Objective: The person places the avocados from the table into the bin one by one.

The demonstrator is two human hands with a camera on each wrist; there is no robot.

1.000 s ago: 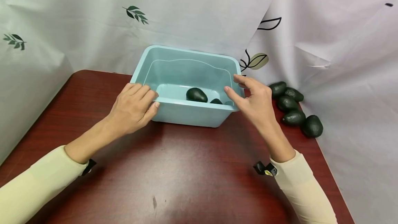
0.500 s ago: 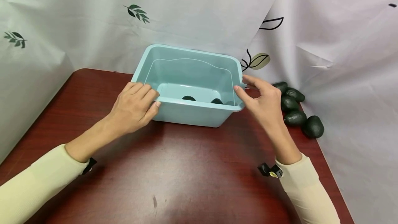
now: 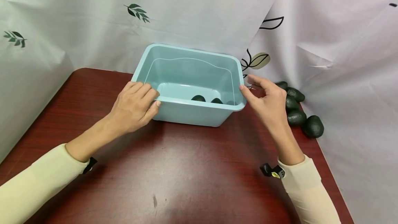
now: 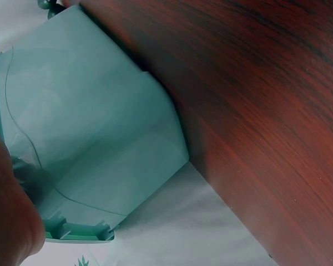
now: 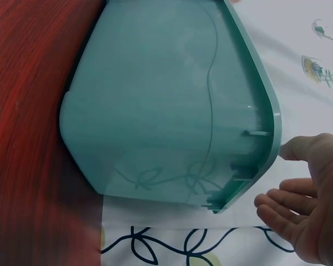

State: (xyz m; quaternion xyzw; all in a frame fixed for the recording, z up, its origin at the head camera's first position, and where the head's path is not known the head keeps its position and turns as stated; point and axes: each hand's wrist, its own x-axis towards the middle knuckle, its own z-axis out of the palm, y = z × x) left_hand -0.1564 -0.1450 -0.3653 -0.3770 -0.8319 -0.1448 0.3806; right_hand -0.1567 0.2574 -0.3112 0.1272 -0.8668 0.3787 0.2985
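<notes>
A light blue plastic bin (image 3: 189, 112) stands on the table, its long side towards me. My left hand (image 3: 132, 108) holds the rim at the front left corner, fingers over the edge and thumb on the outside. Inside the bin, the tops of two dark green avocados (image 3: 198, 98) show above the front rim; their lower parts are hidden. My right hand (image 3: 267, 101) is at the bin's right end with nothing in it. In the right wrist view its thumb tip (image 5: 288, 151) is at the rim, touching or just off it, and the relaxed fingers stay apart from the bin.
Several more avocados (image 3: 313, 126) lie in a cluster at the table's right edge, some partly behind my right hand. A white curtain (image 3: 199, 13) with leaf prints hangs close behind the bin and along both sides. The reddish-brown table (image 3: 186, 168) stretches in front.
My right hand has drawn back to the right, off the bin's right rim. One avocado inside sank lower, shifted left, then rolled back right. My left hand has stayed on the rim.
</notes>
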